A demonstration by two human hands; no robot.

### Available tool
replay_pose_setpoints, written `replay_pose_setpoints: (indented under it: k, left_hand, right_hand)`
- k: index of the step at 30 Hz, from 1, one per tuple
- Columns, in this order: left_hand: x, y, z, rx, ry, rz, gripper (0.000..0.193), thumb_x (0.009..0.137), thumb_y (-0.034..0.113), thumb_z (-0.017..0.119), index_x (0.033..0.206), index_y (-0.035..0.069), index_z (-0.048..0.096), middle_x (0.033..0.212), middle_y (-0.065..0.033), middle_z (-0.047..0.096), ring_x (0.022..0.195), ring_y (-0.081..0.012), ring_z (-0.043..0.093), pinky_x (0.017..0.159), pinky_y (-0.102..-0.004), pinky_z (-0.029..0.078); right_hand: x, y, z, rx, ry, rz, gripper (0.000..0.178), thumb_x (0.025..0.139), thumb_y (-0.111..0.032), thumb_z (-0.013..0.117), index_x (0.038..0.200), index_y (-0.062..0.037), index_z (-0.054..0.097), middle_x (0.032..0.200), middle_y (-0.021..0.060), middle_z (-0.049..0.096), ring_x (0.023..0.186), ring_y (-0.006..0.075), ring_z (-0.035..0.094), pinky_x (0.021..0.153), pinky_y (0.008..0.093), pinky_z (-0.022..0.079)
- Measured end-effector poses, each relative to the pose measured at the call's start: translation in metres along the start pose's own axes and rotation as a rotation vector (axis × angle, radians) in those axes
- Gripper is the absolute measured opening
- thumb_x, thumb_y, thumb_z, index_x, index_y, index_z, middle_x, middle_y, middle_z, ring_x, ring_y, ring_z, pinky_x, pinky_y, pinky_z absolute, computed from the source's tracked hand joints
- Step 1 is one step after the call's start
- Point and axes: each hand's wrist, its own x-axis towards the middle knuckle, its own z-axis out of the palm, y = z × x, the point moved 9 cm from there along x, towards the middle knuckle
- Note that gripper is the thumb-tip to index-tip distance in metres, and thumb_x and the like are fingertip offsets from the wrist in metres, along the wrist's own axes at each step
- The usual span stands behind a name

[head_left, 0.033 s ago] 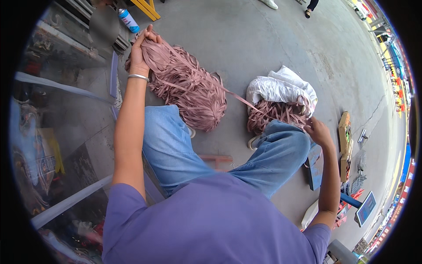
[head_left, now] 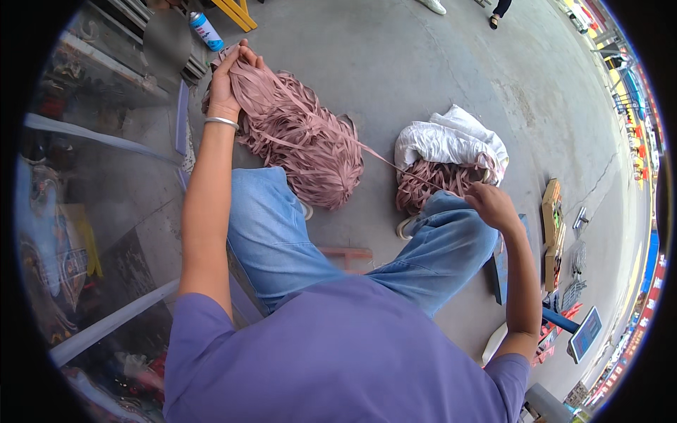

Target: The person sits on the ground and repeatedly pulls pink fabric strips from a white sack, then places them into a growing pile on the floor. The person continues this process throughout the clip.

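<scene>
Gripping the far end of a long heap of dusty-pink strips (head_left: 307, 144) on the grey floor (head_left: 395, 70), the left hand (head_left: 224, 86) has its fingers bent around the strands, near a blue-and-white spray can (head_left: 206, 32). One narrow strip (head_left: 377, 154) runs from the heap across to the right hand (head_left: 493, 206), whose curled fingers pinch it beside the right knee (head_left: 451, 215). Just beyond that knee, more pink strips (head_left: 423, 182) show at a crumpled white sack (head_left: 451, 144).
</scene>
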Motion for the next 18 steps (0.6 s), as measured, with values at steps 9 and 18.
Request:
replay_pose_setpoints:
  k: [9, 18]
  left_hand:
    - [-0.058, -0.096, 0.031, 0.227, -0.063, -0.474, 0.043, 0.086, 0.044, 0.050, 0.102, 0.004, 0.054, 0.095, -0.0122, 0.061, 0.088, -0.0205, 0.060, 0.083, -0.0353, 0.048]
    - [-0.059, -0.096, 0.020, -0.216, -0.261, -0.383, 0.019, 0.093, 0.018, 0.042, 0.091, 0.005, 0.055, 0.049, 0.0048, 0.038, 0.043, -0.0062, 0.040, 0.065, -0.0271, 0.044]
  right_hand:
    - [0.122, -0.330, -0.142, 0.241, 0.330, -0.598, 0.020, 0.079, -0.029, 0.057, 0.080, -0.0104, 0.062, 0.070, 0.0107, 0.061, 0.066, 0.0309, 0.059, 0.058, 0.0391, 0.046]
    - [0.109, -0.049, -0.058, 0.139, 0.197, 0.017, 0.049, 0.072, -0.055, 0.058, 0.080, -0.0074, 0.063, 0.074, 0.0149, 0.061, 0.072, 0.0326, 0.059, 0.064, 0.0405, 0.046]
